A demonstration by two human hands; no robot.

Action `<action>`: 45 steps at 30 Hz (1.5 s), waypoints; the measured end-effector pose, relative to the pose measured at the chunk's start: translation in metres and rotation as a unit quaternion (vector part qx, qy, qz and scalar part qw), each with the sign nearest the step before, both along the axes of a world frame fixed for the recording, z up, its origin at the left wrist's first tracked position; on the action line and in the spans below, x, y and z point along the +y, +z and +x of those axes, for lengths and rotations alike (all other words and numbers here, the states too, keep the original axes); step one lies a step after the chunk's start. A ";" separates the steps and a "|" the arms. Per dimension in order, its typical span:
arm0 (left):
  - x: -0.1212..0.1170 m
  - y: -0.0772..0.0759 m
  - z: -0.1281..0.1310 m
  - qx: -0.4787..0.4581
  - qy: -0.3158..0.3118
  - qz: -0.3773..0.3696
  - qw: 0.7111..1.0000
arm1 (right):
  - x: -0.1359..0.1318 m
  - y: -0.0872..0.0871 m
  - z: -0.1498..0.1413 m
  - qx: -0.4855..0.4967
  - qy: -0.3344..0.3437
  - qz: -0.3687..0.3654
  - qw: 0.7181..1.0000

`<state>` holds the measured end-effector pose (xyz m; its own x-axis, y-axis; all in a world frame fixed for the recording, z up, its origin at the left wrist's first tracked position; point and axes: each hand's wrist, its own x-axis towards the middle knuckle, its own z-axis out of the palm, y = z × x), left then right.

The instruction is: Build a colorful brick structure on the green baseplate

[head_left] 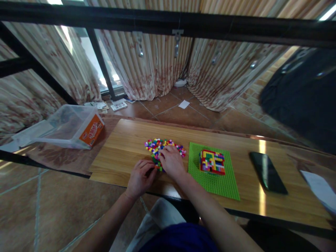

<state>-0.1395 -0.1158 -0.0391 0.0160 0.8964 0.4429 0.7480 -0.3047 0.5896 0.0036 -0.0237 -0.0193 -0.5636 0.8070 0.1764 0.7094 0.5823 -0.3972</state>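
Observation:
A loose heap of small multicoloured toy bricks (157, 142) lies on the wooden board. My right hand (172, 161) reaches over the heap, its fingers bent down among the bricks. What its fingertips hold, if anything, is hidden. My left hand (141, 177) rests at the near side of the heap with thumb and fingers drawn together beside a few green and red bricks; what sits in the pinch is too small to make out. Right of the heap, a layered brick build (212, 162), red, yellow and mixed in colour, stands on a green studded baseplate (228, 187).
The wooden board (118, 150) lies across a table. A black phone (269, 173) and a white paper (319, 187) are on the right. At the left stands a clear plastic tub (70, 122) with an orange label. A dark bar (157, 21) crosses in front of curtains.

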 end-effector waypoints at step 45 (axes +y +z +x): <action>0.006 0.002 -0.004 0.060 -0.010 0.046 0.997 | -0.007 -0.007 0.157 0.224 -0.304 0.095 0.921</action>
<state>-0.1431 -0.1094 -0.0374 0.0907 0.8509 0.5175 0.8051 -0.3685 0.4647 0.1601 -0.0304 -0.0264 0.1473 0.8800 0.4516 0.7165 0.2199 -0.6621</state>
